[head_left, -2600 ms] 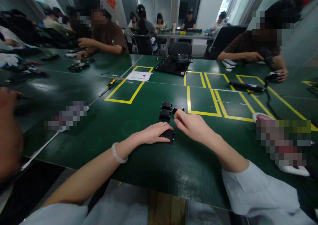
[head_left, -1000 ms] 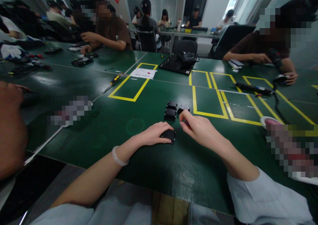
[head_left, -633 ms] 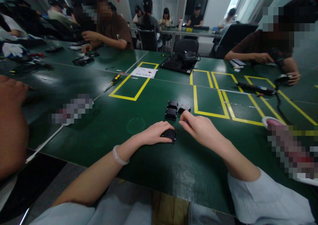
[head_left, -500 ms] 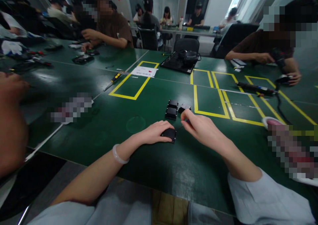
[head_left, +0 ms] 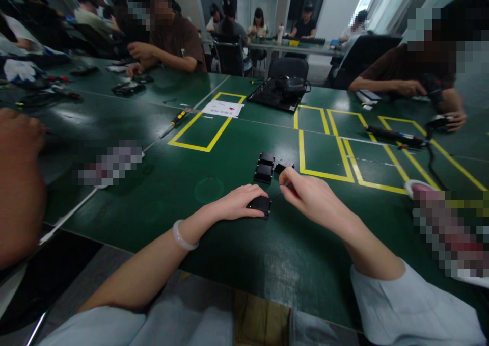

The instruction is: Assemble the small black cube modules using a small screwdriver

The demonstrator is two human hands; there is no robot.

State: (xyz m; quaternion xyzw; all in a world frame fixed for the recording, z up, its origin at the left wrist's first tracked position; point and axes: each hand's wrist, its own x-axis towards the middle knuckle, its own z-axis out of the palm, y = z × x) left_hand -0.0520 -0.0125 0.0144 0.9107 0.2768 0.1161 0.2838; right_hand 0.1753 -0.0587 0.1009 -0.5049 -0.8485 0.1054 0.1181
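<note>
On the green table, my left hand [head_left: 240, 202] grips a small black block-shaped part [head_left: 260, 206] between thumb and fingers, holding it against the tabletop. My right hand [head_left: 305, 189] is closed around a thin screwdriver [head_left: 279, 194], whose handle is mostly hidden by the fingers. Its shaft points left at the edge of the held part; whether the tip touches it I cannot tell. Just beyond lie two similar black parts [head_left: 264, 167] in a column, and another black part [head_left: 284, 165] sits beside them, close to my right knuckles.
Yellow tape rectangles [head_left: 324, 175] mark the table ahead. A yellow-and-black screwdriver [head_left: 179, 116] lies by a white paper [head_left: 222, 109]. Farther back is a black tray [head_left: 273, 99]. A white-rimmed dish [head_left: 410, 185] stands at right. A co-worker's arm [head_left: 19, 193] is close on the left; others sit opposite.
Both hands keep almost the same place and grip on the black part and the screwdriver. The whole view has shifted very slightly.
</note>
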